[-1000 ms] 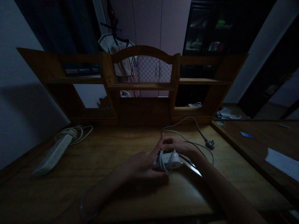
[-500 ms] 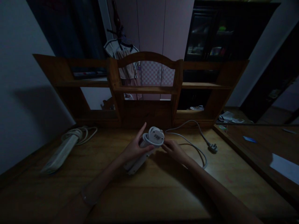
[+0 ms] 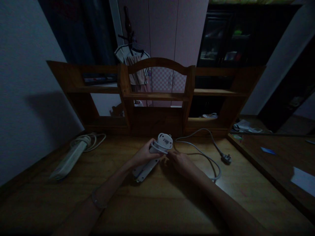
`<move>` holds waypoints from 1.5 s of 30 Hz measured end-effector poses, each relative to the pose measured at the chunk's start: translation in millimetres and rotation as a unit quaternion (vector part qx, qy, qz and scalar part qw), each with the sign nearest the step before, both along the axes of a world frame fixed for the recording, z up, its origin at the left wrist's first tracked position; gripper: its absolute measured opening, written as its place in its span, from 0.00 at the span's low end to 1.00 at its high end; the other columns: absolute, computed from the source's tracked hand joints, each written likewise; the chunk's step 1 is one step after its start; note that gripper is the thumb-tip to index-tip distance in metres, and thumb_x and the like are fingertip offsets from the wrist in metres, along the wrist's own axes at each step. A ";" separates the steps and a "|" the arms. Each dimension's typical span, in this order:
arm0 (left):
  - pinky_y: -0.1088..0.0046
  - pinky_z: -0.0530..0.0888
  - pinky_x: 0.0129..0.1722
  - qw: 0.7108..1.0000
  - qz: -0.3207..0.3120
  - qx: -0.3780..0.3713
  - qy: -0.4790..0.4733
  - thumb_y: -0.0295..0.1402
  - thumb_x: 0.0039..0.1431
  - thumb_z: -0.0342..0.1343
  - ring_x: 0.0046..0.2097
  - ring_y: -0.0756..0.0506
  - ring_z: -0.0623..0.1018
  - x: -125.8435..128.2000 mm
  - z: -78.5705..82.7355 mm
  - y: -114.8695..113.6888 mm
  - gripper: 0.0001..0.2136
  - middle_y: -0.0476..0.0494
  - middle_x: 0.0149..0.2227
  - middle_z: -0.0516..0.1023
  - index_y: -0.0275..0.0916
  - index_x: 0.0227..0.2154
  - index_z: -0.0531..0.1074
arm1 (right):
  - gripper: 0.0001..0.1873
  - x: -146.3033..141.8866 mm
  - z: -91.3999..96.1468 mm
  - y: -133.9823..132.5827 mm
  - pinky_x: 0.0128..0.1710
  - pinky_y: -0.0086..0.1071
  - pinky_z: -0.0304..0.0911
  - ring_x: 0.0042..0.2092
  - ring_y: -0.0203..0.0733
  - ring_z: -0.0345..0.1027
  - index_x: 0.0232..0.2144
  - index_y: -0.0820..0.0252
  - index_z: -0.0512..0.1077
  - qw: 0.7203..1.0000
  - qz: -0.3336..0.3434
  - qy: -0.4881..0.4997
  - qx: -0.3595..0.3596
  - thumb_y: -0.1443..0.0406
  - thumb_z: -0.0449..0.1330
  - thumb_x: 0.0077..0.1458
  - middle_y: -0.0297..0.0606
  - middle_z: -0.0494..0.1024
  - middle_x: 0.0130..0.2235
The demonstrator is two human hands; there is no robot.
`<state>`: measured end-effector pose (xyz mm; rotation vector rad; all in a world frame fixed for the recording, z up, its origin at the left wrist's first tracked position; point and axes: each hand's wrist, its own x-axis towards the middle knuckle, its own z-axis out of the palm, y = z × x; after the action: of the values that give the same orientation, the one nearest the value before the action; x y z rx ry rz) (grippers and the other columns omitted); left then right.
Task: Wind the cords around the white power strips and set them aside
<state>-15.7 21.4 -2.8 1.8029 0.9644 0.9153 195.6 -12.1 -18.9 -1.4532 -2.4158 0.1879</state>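
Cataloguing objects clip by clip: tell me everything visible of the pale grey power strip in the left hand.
The long, pale grey, plastic-looking power strip has a rounded far end with a printed label and dark holes. It slants over the wooden desk, thin grey cord looped near that rounded end. The left hand grips it beside the loops; the right hand holds the cord. Desk contact is unclear.

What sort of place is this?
Probably a room in someone's home: there's a wooden desk with shelves, and beyond them hanging clothes and a tall pink cupboard.
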 end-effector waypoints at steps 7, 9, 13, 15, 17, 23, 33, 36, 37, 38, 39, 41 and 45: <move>0.71 0.72 0.36 0.998 0.022 -0.050 -0.018 0.44 0.47 0.62 0.37 0.44 0.77 -2.9 -5.1 4.4 0.25 0.44 0.39 0.76 0.38 0.45 0.65 | 0.15 2.7 3.9 -0.6 0.32 0.28 0.53 0.36 0.40 0.71 0.40 0.58 0.69 0.998 -0.015 -0.032 0.050 0.59 0.45 0.67 0.41 0.76 0.38; 0.70 0.72 0.38 0.998 0.011 -0.064 -0.020 0.44 0.47 0.63 0.39 0.44 0.77 -2.1 -3.9 2.5 0.27 0.43 0.41 0.77 0.38 0.48 0.65 | 0.15 7.6 7.9 0.5 0.31 0.28 0.52 0.36 0.41 0.71 0.41 0.57 0.69 0.997 -0.019 -0.037 0.058 0.59 0.45 0.67 0.40 0.77 0.38; 0.67 0.70 0.47 0.996 -0.033 -0.079 -0.017 0.40 0.43 0.67 0.48 0.42 0.75 -0.9 2.1 -3.2 0.33 0.40 0.49 0.74 0.38 0.53 0.63 | 0.19 15.6 15.9 -2.7 0.31 0.30 0.53 0.36 0.44 0.72 0.49 0.56 0.64 0.995 -0.026 -0.035 0.087 0.53 0.45 0.66 0.41 0.78 0.37; 0.65 0.67 0.51 0.994 -0.060 -0.085 -0.021 0.39 0.43 0.67 0.51 0.41 0.73 -0.8 5.9 -5.9 0.34 0.40 0.52 0.72 0.38 0.54 0.63 | 0.26 16.5 19.2 -6.8 0.32 0.31 0.53 0.36 0.47 0.72 0.53 0.59 0.61 0.993 -0.035 -0.040 0.103 0.48 0.45 0.63 0.43 0.78 0.36; 0.63 0.66 0.53 0.993 -0.079 -0.083 -0.020 0.39 0.44 0.66 0.53 0.40 0.71 -1.3 8.4 -7.2 0.33 0.40 0.53 0.72 0.38 0.54 0.63 | 0.32 15.0 21.9 -10.5 0.32 0.31 0.54 0.36 0.49 0.72 0.54 0.62 0.60 0.991 -0.047 -0.057 0.113 0.44 0.45 0.60 0.45 0.78 0.35; 0.68 0.72 0.38 0.995 -0.040 -0.087 0.030 0.52 0.53 0.56 0.40 0.41 0.77 -3.7 0.4 -1.8 0.27 0.38 0.41 0.78 0.34 0.47 0.70 | 0.29 4.6 23.5 -12.1 0.27 0.30 0.49 0.32 0.47 0.73 0.48 0.60 0.64 0.983 -0.076 -0.112 0.128 0.45 0.40 0.63 0.45 0.78 0.33; 0.71 0.72 0.29 0.985 -0.042 -0.135 -0.096 0.56 0.59 0.43 0.31 0.46 0.77 2.2 -3.4 -11.9 0.29 0.39 0.38 0.76 0.40 0.56 0.59 | 0.21 -3.3 21.4 -15.2 0.24 0.30 0.43 0.30 0.43 0.71 0.45 0.56 0.63 0.980 -0.048 -0.125 0.148 0.54 0.36 0.68 0.42 0.78 0.34; 0.69 0.73 0.38 0.990 -0.047 -0.116 -0.071 0.49 0.56 0.55 0.39 0.45 0.77 1.7 -5.6 -14.7 0.29 0.38 0.45 0.74 0.41 0.56 0.58 | 0.20 -0.8 19.5 -12.5 0.24 0.31 0.42 0.30 0.43 0.71 0.44 0.57 0.63 0.980 -0.054 -0.127 0.143 0.55 0.37 0.68 0.41 0.78 0.33; 0.68 0.73 0.40 0.990 -0.052 -0.116 -0.055 0.46 0.52 0.60 0.41 0.44 0.76 1.9 -7.5 -15.9 0.31 0.39 0.47 0.73 0.42 0.56 0.58 | 0.19 1.0 18.8 -11.1 0.25 0.31 0.42 0.30 0.43 0.71 0.44 0.58 0.63 0.980 -0.058 -0.128 0.140 0.56 0.37 0.68 0.41 0.78 0.33; 0.67 0.73 0.41 0.990 -0.058 -0.120 -0.040 0.44 0.49 0.63 0.43 0.43 0.76 2.6 -9.6 -17.4 0.33 0.39 0.47 0.73 0.42 0.57 0.57 | 0.19 3.2 18.2 -9.5 0.25 0.31 0.42 0.29 0.43 0.71 0.44 0.58 0.64 0.980 -0.062 -0.128 0.137 0.56 0.37 0.68 0.41 0.78 0.32; 0.67 0.73 0.41 0.989 -0.065 -0.130 -0.032 0.42 0.47 0.65 0.43 0.43 0.76 3.8 -11.7 -19.1 0.35 0.39 0.46 0.73 0.42 0.57 0.56 | 0.19 5.7 17.8 -7.9 0.25 0.31 0.42 0.29 0.42 0.71 0.44 0.59 0.64 0.980 -0.064 -0.129 0.135 0.57 0.37 0.68 0.40 0.78 0.31; 0.66 0.74 0.38 0.983 -0.079 -0.159 -0.038 0.40 0.47 0.65 0.39 0.44 0.77 7.7 -14.8 -23.0 0.36 0.41 0.43 0.74 0.43 0.57 0.54 | 0.19 10.4 17.9 -5.2 0.24 0.32 0.41 0.28 0.42 0.71 0.44 0.59 0.64 0.980 -0.064 -0.133 0.134 0.57 0.37 0.68 0.40 0.78 0.31; 0.67 0.76 0.33 0.970 -0.088 -0.209 -0.088 0.38 0.50 0.63 0.33 0.46 0.78 17.5 -15.1 -29.5 0.35 0.43 0.40 0.73 0.44 0.56 0.50 | 0.19 16.2 21.5 -3.5 0.23 0.31 0.40 0.27 0.42 0.71 0.45 0.59 0.66 0.976 -0.076 -0.145 0.142 0.57 0.39 0.68 0.39 0.78 0.28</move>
<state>1.8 -8.1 -17.9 1.3991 0.7996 0.6863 211.7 -15.6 2.6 -1.6097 -2.4067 -0.4154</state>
